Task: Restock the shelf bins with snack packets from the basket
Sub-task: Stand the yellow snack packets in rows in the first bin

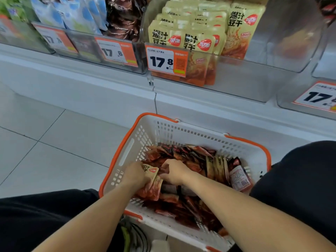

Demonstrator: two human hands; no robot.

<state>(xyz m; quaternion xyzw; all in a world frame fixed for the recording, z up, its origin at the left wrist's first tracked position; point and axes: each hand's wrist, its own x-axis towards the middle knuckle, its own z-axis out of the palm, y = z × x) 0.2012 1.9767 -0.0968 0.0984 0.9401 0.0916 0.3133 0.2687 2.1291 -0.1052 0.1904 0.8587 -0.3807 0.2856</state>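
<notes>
- The beige snack packets (152, 176) sit directly under and beside the left hand (135, 174), fanned in a small bundle whose top packet faces up, printed side showing; the bundle's lower, red ends point toward the near rim of the basket.
- The right hand (174, 171) is just to the right of that bundle, almost touching it, over the heap of loose packets.
- More beige packets stand on edge (216, 167) well to the right of the right hand, against the basket's far right side, with a red-and-white packet (239, 176) lying beyond them at the wall.
- The basket (127, 153), white with orange rim and handles, rests on the floor (45, 142) between the person's knees; it is filled across its bottom with a jumble of dark red packets (189, 202).
- Above and beyond both hands, a clear shelf bin (254, 82) holds upright rows of the same beige packets (181, 30), packed toward its left half; its right half shows bare plastic. An orange price tag (166, 61) reading 17.8 hangs on its front.
- To the left of that bin, neighbouring bins hold dark brown packets (123, 17) and pale blue packets (76, 13).
- Left hand: fingers curled round the beige bundle, gripping it from the left side.
- Right hand: fingers bent down into the heap; it seems to pinch a dark packet, though the fingertips are hidden, so I cannot tell what it holds.
</notes>
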